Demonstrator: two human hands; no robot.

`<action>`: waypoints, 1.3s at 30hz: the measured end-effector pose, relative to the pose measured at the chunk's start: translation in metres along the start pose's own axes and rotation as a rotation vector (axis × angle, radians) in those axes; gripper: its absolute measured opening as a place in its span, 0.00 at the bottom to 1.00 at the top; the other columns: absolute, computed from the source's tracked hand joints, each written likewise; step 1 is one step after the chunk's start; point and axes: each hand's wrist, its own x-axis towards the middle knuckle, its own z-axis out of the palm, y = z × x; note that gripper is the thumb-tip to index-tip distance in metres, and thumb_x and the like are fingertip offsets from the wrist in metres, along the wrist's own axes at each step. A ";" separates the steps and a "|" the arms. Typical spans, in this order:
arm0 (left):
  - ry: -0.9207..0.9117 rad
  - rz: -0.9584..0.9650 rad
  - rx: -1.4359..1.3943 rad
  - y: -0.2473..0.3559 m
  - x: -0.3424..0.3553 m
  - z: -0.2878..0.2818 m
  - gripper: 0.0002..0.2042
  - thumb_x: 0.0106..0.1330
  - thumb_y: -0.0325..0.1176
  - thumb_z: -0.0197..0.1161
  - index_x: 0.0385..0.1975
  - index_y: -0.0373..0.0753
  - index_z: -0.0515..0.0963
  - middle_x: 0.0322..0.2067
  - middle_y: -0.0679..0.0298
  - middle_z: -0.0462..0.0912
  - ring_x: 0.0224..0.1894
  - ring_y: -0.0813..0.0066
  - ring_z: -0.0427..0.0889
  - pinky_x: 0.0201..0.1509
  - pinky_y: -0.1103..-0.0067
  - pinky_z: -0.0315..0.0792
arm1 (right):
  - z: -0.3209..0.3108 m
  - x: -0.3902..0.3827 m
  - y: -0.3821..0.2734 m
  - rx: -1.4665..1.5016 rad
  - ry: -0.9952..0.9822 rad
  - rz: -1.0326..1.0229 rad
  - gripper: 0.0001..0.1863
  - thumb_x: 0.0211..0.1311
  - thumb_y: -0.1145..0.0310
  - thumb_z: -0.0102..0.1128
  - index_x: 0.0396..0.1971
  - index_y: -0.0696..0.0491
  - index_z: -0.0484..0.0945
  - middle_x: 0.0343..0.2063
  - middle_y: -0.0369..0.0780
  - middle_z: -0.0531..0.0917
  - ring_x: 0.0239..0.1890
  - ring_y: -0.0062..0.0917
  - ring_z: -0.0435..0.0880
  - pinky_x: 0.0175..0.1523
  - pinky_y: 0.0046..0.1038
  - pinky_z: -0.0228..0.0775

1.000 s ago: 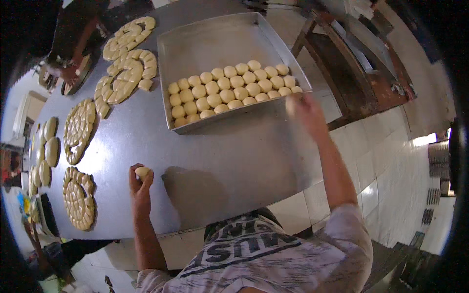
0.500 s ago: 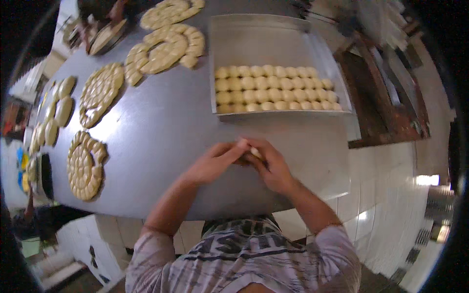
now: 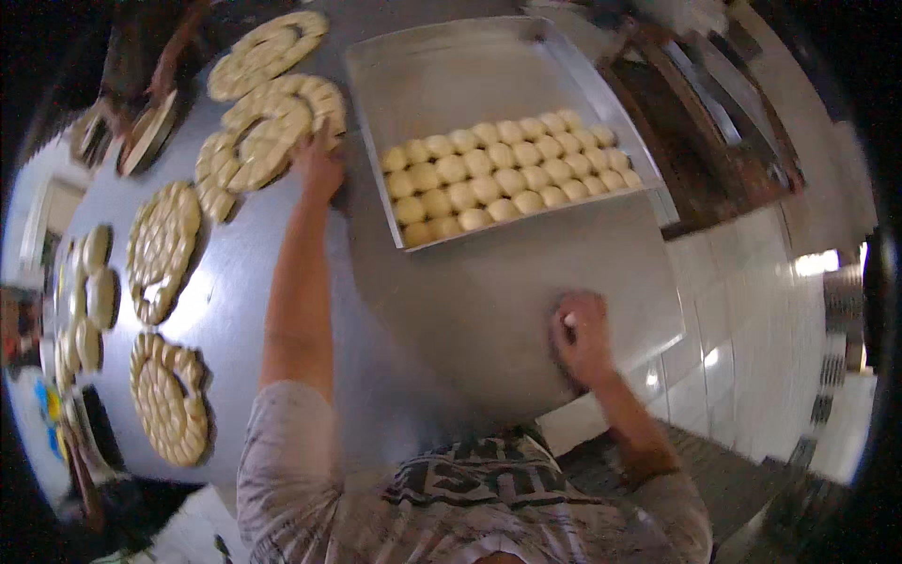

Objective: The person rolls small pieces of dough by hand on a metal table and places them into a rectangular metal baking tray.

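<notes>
Stretched out to the far left, my left hand (image 3: 321,167) has its blurred fingers extended and apart at the end of a large coil of cut dough (image 3: 268,141). Its fingertips meet the coil's right edge. My right hand (image 3: 584,336) is curled closed low over the right part of the metal table, and a pale bit of dough (image 3: 570,321) shows between its fingers. Between and beyond my hands, a rectangular metal baking tray (image 3: 442,68) holds several rows of smooth round dough balls (image 3: 507,179) in its nearer half.
More scored dough coils lie on the metal table (image 3: 272,282): one far (image 3: 268,56), two at left (image 3: 164,240). Oblong dough pieces (image 3: 99,296) sit at the left edge. Another person's hands (image 3: 122,117) hold a light round-edged object. A dark wooden stand (image 3: 695,150) is right.
My hands, together in front of me before, have parted. The left has reached far left to the dough coil; the right has moved right with the bit of dough. The view has turned.
</notes>
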 end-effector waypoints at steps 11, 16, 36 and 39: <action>-0.119 -0.553 -1.090 0.107 -0.148 -0.130 0.09 0.63 0.38 0.57 0.33 0.38 0.70 0.26 0.68 0.71 0.29 0.78 0.69 0.36 0.81 0.65 | -0.010 0.001 0.086 0.106 0.150 -0.008 0.12 0.44 0.72 0.62 0.27 0.54 0.69 0.31 0.44 0.73 0.37 0.42 0.71 0.48 0.39 0.62; -0.268 -0.651 -0.937 0.136 -0.221 -0.158 0.07 0.61 0.31 0.59 0.26 0.41 0.67 0.22 0.73 0.66 0.27 0.86 0.63 0.30 0.85 0.59 | -0.008 0.019 0.071 -0.034 0.143 0.040 0.14 0.45 0.74 0.60 0.35 0.56 0.70 0.36 0.43 0.74 0.41 0.42 0.72 0.52 0.36 0.64; -0.568 -0.438 -1.491 0.189 -0.251 -0.145 0.25 0.68 0.51 0.45 0.52 0.33 0.67 0.52 0.57 0.71 0.55 0.68 0.69 0.60 0.70 0.63 | -0.034 0.094 -0.076 0.819 -0.398 -0.355 0.20 0.60 0.70 0.52 0.54 0.53 0.68 0.49 0.45 0.75 0.53 0.36 0.73 0.58 0.31 0.62; -0.843 -0.295 -1.229 0.171 -0.203 -0.159 0.19 0.69 0.44 0.46 0.44 0.35 0.76 0.40 0.57 0.80 0.44 0.67 0.78 0.51 0.72 0.69 | -0.034 0.023 -0.057 0.854 -0.479 0.100 0.14 0.61 0.77 0.48 0.46 0.56 0.74 0.43 0.44 0.78 0.46 0.33 0.77 0.52 0.29 0.67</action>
